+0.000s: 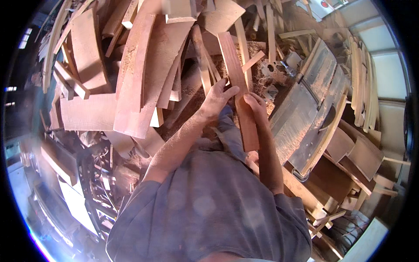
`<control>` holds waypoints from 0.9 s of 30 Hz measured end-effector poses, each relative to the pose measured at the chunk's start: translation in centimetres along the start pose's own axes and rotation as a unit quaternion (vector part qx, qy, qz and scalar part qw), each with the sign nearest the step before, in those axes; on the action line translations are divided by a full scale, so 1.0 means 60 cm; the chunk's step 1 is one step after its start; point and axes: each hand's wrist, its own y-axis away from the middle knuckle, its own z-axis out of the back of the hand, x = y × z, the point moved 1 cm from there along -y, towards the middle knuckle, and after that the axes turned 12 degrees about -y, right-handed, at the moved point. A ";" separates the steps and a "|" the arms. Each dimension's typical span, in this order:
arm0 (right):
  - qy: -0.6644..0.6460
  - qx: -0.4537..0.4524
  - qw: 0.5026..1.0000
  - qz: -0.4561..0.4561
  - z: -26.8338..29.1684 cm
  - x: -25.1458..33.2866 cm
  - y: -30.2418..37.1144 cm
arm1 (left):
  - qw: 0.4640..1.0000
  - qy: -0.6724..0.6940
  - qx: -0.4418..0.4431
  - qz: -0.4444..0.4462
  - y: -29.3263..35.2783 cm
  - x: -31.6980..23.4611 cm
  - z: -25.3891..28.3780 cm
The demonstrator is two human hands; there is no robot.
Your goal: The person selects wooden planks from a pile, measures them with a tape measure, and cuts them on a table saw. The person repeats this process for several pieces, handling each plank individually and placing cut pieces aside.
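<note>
A long, narrow reddish-brown wooden board [238, 74] is held in front of my body, its far end pointing away and its near end close to my shirt. My left hand [217, 98] grips its left edge, with a thumb lying toward the upper face. On the opposite edge, my right hand [256, 105] holds the same board with the thumb on top; its other fingers are hidden beneath. Just past the board lies a thin light strip of wood [253, 61].
Stacked wide planks [152, 70] fill the far left. On the right stands a grey metal machine table [305, 109] dusted with sawdust, with wood offcuts [358, 148] beyond it. Curved wooden pieces [362, 83] lean by the far right wall. Wood shavings lie around a metal part [271, 68].
</note>
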 end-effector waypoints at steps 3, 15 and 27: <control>0.008 -0.035 0.997 0.062 0.033 -0.020 0.017 | 0.995 -0.059 -0.073 0.012 0.000 0.037 0.005; 0.483 -0.392 0.752 0.215 0.369 -0.116 0.078 | 0.945 -0.164 -0.150 0.239 0.215 0.380 0.299; 0.390 -0.387 0.813 0.194 0.373 -0.142 0.066 | 0.893 -0.391 -0.074 0.211 0.260 0.410 0.321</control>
